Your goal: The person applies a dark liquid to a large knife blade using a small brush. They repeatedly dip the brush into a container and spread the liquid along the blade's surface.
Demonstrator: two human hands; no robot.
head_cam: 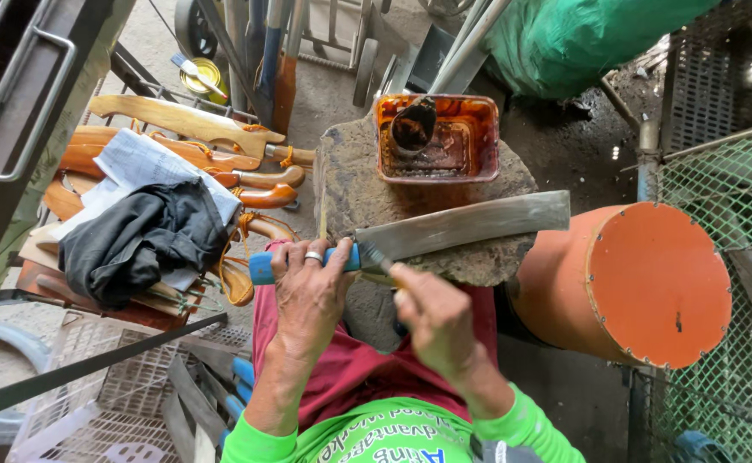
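Nearest, green long sleeves and a dark red cloth over the lap frame both hands. The left hand (310, 287), a ring on one finger, is wrapped shut around the blue handle (262, 267) of a long broad-bladed machete (466, 228), pinning it flat across a rough grey stone block (350, 184). The right hand (434, 319) is pinched closed on a small brush with a pale wooden stem (382, 261), whose tip touches the machete just where blade meets handle. The blade runs out to the right, its blunt end reaching past the block's edge toward a large orange drum lying on its side (654, 283). Left of the lap lie grey plastic crates (119, 390) crossed by a dark metal bar. Beyond them a black crumpled cloth (140, 244) and a sheet of white paper (149, 163) rest on a stack of brown wooden sheaths and carved handles (183, 120). On the far part of the block sits a square orange plastic tub (479, 141) holding a dark cup in brown liquid. Farther off, an open yellow tin with a brush across it (202, 75) stands on the concrete floor, and green tarpaulin (564, 39) bulges at the top right.
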